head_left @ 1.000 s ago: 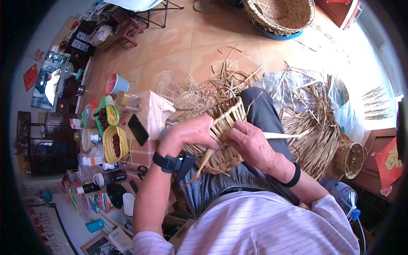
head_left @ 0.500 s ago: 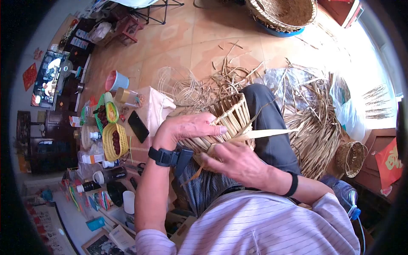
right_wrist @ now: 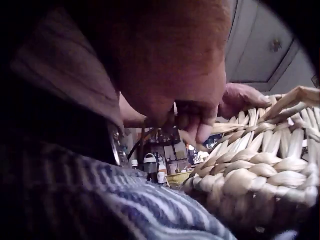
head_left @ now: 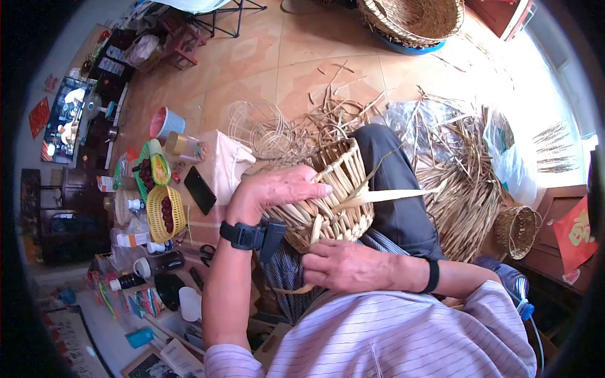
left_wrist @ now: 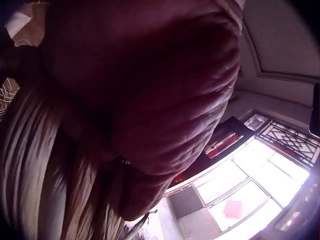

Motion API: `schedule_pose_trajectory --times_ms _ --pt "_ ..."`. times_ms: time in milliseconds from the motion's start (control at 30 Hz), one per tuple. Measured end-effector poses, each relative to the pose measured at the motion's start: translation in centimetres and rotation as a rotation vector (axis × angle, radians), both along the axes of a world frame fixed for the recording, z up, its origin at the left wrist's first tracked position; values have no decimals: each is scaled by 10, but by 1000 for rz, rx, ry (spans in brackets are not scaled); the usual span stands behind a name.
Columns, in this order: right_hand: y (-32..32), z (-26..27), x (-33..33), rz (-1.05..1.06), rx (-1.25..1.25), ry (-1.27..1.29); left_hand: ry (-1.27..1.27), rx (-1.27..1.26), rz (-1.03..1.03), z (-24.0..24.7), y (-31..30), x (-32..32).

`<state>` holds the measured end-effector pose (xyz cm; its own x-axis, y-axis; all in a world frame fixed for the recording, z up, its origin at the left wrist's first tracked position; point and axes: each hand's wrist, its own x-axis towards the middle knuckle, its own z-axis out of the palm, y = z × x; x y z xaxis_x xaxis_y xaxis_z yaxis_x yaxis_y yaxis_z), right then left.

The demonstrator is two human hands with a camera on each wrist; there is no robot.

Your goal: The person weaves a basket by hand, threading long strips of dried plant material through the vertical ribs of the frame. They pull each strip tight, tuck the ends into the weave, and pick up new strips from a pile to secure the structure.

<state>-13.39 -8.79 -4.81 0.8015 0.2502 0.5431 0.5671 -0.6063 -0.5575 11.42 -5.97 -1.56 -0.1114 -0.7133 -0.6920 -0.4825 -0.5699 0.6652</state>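
Note:
A small woven straw basket lies tilted on the person's lap, its open end of upright stakes facing away. The left hand grips its side, thumb lying across the weave; the other left fingers are hidden. Close to the belly, the right hand holds a straw strand in curled fingers, its tail sticking out left of the hand. In the right wrist view this strand runs from the basket's braided weave to the fingertips. A wide pale strip sticks out of the basket to the right.
Loose straw is heaped right of the knee, beside clear plastic. To the left, a table carries a phone, a yellow basket of dark red fruit, and bottles. A large woven basket stands on the far floor.
The right hand has left the upper weave, moving down toward the belly and drawing a strand with it. The left hand has shifted slightly, its thumb now across the basket's side.

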Motion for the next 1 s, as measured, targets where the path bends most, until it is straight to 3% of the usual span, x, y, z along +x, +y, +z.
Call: schedule_pose_trajectory --times_ms 133,233,300,400,567,600,700,733,833,967,1000 --pt "-33 -8 -32 30 324 273 30 -11 7 4 -1 -2" --pt "-68 -32 -51 -240 476 340 10 -10 -43 9 -3 -2" --pt "-94 -43 -62 -337 720 578 -17 1 -77 10 -8 -1" --pt "-108 -56 -63 -283 507 420 -11 45 -58 2 -6 -1" --pt "-113 -62 -63 -331 513 482 129 57 -23 -8 -7 0" --pt "-113 -62 -63 -335 509 484 213 -24 0 14 -11 -11" --pt "-109 -54 -66 -347 416 394 -65 -326 330 38 -5 -38" --pt "-110 -55 -68 -352 400 440 -50 -370 349 32 -7 -39" --pt "-112 -54 -79 -248 586 420 -683 -945 50 42 -7 -73" --pt "-117 -63 -107 -310 747 469 -812 -748 -260 25 -14 -117" --pt "-114 -64 -116 -335 921 526 -879 -729 -285 17 -17 -126"
